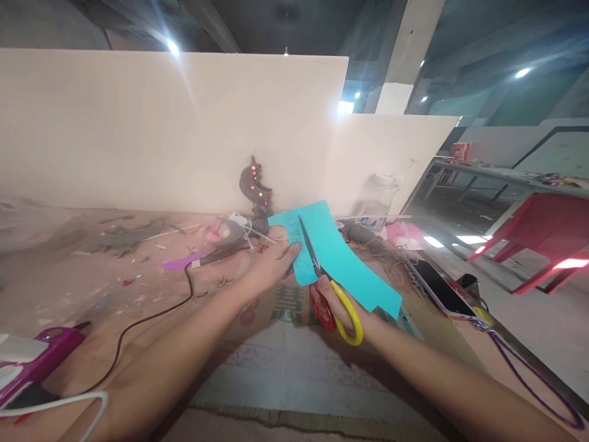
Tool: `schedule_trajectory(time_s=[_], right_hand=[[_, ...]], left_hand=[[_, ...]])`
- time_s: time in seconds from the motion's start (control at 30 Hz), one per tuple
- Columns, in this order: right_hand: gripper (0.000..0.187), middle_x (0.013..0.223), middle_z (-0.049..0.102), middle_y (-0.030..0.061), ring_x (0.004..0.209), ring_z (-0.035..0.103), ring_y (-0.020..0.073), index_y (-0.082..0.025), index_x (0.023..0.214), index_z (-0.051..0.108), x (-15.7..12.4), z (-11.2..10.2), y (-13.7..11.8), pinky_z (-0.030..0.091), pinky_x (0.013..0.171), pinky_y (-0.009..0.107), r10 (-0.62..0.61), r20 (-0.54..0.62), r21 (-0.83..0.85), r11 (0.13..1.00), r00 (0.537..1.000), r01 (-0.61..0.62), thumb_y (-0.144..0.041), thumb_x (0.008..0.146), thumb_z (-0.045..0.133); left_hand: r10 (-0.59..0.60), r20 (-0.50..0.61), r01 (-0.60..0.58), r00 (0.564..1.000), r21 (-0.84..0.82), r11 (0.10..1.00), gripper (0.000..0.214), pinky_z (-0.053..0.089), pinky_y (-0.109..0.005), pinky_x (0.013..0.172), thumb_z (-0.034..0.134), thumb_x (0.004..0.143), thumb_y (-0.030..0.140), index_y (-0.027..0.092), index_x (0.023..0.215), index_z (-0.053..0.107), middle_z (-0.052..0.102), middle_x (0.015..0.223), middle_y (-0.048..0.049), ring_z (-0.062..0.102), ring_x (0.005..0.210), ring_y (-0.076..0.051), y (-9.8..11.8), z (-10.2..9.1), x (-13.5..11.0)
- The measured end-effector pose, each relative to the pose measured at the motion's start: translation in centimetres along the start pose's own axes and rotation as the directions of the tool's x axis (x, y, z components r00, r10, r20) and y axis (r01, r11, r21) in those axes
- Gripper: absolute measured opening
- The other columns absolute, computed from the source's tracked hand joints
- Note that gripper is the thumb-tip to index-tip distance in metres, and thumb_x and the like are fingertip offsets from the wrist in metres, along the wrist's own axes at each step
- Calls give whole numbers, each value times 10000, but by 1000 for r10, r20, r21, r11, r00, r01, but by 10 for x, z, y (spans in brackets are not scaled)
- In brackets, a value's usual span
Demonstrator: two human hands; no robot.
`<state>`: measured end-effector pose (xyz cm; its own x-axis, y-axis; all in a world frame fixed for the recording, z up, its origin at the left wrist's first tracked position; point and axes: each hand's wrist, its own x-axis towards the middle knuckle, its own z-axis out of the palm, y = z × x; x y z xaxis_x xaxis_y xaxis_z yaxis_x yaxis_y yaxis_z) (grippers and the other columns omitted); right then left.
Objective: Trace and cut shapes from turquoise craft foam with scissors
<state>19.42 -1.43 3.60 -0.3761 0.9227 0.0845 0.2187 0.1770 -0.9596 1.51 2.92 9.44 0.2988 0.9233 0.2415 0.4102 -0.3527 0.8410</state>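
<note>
Two hands, both busy. Your left hand (276, 261) is closed on the turquoise sheet (343, 261), pinching its upper-left corner with the thumb on top. Your right hand (343, 307) is gripped through the loops of the scissors (324, 282) — one yellow, one red. The blades are parted narrowly with the sheet between them, tips pointing to 11 o'clock.

The sheet is up off the table at centre of view, long axis running from 11 to 4 o'clock. Faint drawn outlines sit near your left thumb.

Handling, my read:
- The sheet is light and thin, paper or craft foam; I can't tell which.
- It flexes, and the free end at 4 o'clock hangs unsupported.
- It would likely crease or tear under a hard pinch.
- The best hold is on the edge near the blades, clear of the drawn marks, roughly where your left hand is.

Around the sheet:
- 12 o'clock: a dark figure with coloured dots (254, 184) stands against the white board (184, 123).
- 1 o'clock: a clear jar (378, 199), with a tangle of twine (368, 236) just below it.
- 3 o'clock: a phone (439, 285) lies flat near the table edge, and a purple cord (529, 380) trails from it.
- 6 o'clock: cardboard (285, 356) lies under your forearms.
- 9 o'clock: a purple scrap (179, 263) and a black cable (151, 316) that snakes toward 8 o'clock, with small offcuts scattered beyond.

The twine and phone are nearest the drooping end — nothing touches the sheet but you and the blades.
</note>
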Motion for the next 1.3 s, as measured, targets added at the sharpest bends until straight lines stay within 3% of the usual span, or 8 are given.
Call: schedule_trajectory(time_s=[0.3, 0.53, 0.67, 0.83, 0.97, 1.07, 1.2, 1.3], right_hand=[[643, 426, 320, -60, 327, 313, 112, -269, 608, 350, 2, 2, 9, 269, 344, 280, 53, -12, 61, 997, 999, -53, -862, 856, 327], [682, 375, 327, -35, 312, 319, 114, -277, 537, 352, -2, 5, -1, 249, 350, 288, 10, 19, 26, 1000, 1000, -10, -899, 819, 346], [700, 370, 388, -16, 326, 386, 122, -266, 549, 384, -3, 2, -10, 295, 369, 283, -25, 16, 26, 999, 1000, 24, -880, 860, 257], [668, 399, 404, -68, 312, 399, 109, -244, 685, 429, 3, -6, -12, 335, 348, 255, -34, 44, 49, 998, 998, 32, -901, 800, 392], [602, 481, 396, -91, 320, 360, 82, -241, 746, 407, 9, -10, -3, 306, 314, 223, 40, 53, 102, 994, 998, -46, -834, 831, 468], [567, 534, 388, -89, 351, 325, 77, -239, 819, 434, 11, -15, -2, 310, 315, 220, 97, 59, 147, 984, 994, -104, -803, 869, 440], [569, 545, 407, -91, 363, 346, 93, -226, 970, 510, 7, -33, -21, 319, 327, 230, 133, 108, 131, 980, 985, -147, -785, 876, 454], [488, 642, 486, -67, 439, 443, 105, -218, 1089, 556, 3, -50, -39, 374, 412, 236, 89, 167, -173, 983, 982, -59, -672, 912, 530]], left_hand=[[2, -8, -2, 1000, -31, 1000, 477, 419, -267, 551, 468, 947, 550, 225, 597, 468, 523, 501, 21, 517, 505, -152, -16, 1, 6], [-26, -223, 14, 974, -55, 998, 514, 433, -284, 588, 324, 981, 610, 235, 641, 415, 518, 534, 14, 549, 554, -164, -34, -1, 17], [-43, -148, 40, 988, -22, 999, 550, 418, -284, 566, 407, 943, 616, 217, 568, 465, 544, 528, -5, 548, 552, -168, -30, -1, 14], [-76, -38, 76, 996, 5, 997, 573, 421, -278, 566, 369, 936, 615, 204, 560, 499, 556, 533, -9, 543, 539, -157, -29, 2, 13], [-122, 9, 122, 992, 39, 992, 532, 414, -280, 528, 334, 929, 595, 214, 588, 481, 543, 526, -7, 527, 503, -157, -43, 4, 23], [-170, 62, 164, 983, 101, 981, 500, 412, -285, 499, 353, 915, 585, 223, 589, 468, 548, 520, -11, 527, 481, -164, -57, -6, 32], [-223, 110, 188, 969, 262, 947, 477, 434, -281, 528, 491, 884, 582, 216, 579, 505, 578, 539, -6, 569, 523, -173, -73, -38, 37], [-272, 84, 213, 959, 423, 881, 450, 468, -285, 593, 587, 898, 515, 195, 583, 552, 589, 570, -3, 591, 581, -173, -84, -57, 38]])
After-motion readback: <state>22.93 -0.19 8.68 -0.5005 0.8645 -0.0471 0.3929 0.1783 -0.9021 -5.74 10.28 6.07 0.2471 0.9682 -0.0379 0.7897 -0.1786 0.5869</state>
